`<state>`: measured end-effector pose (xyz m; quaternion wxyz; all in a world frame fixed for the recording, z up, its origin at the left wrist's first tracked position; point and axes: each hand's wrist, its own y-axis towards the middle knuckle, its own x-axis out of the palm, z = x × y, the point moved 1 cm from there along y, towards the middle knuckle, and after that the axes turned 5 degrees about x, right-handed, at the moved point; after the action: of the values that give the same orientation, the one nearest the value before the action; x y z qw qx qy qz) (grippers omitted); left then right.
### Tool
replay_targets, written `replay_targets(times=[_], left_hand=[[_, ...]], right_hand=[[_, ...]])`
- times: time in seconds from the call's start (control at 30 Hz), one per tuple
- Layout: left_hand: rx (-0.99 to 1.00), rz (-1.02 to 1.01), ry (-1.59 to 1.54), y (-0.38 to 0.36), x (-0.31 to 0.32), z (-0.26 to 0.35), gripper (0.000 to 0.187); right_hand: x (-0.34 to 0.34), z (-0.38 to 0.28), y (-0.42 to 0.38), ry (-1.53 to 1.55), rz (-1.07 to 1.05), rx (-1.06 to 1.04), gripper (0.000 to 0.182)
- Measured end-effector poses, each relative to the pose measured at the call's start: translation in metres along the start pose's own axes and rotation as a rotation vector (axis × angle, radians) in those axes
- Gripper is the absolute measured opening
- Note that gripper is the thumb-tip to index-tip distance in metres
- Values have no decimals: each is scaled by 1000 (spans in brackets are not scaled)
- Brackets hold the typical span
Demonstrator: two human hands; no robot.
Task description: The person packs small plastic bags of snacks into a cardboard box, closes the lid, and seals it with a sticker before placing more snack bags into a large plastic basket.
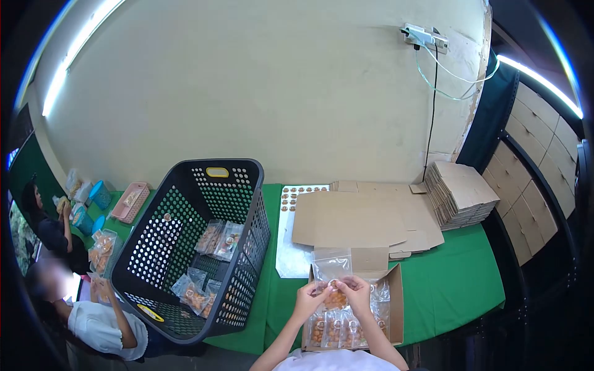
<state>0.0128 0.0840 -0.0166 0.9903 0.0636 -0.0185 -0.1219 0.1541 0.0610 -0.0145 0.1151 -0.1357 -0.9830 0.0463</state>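
Note:
Between both hands is a clear zip bag (331, 266) partly filled with orange-brown snack pieces, over an open cardboard box (398, 309). My left hand (311, 299) pinches the bag's left side. My right hand (355, 294) has its fingers closed on the right side, beside a small round sticker (333, 284) on the bag's front. Both sets of fingertips are close to this sticker. Inside the box, several similar snack packets (334, 331) with round stickers stand in a row, with others behind them. The bag and my hands hide part of the box.
A large black basket (252, 204) with several snack packets stands left. Behind the box lie a white sticker sheet (294, 263), flattened cardboard (352, 219) and stacked folded boxes (464, 191) on the green cloth (476, 266). Two people (102, 324) are at the far left.

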Motion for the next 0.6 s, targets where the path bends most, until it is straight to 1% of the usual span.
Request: replay_targets(times=[0.07, 0.17, 0.27, 0.37, 0.47, 0.57, 0.6], left_hand=[[-41, 7, -33, 1, 2, -5, 17], [-78, -33, -131, 2, 3, 6, 19], [-58, -69, -153, 3, 2, -5, 22], [-146, -50, -222, 2, 2, -14, 25], [-130, -105, -173, 1, 5, 4, 27], [-134, -39, -201, -2, 10, 2, 24], [-116, -50, -157, -2, 10, 0, 23]], right_hand=[[3, -5, -2, 31, 35, -20, 13], [6, -6, -3, 47, 79, -69, 12], [5, 1, 0, 117, 119, -36, 11], [4, 8, 1, 134, 115, -29, 11], [5, -14, -4, 226, -3, 139, 12], [11, -25, -5, 208, -44, 111, 11], [11, -25, -4, 192, -33, 97, 11]])
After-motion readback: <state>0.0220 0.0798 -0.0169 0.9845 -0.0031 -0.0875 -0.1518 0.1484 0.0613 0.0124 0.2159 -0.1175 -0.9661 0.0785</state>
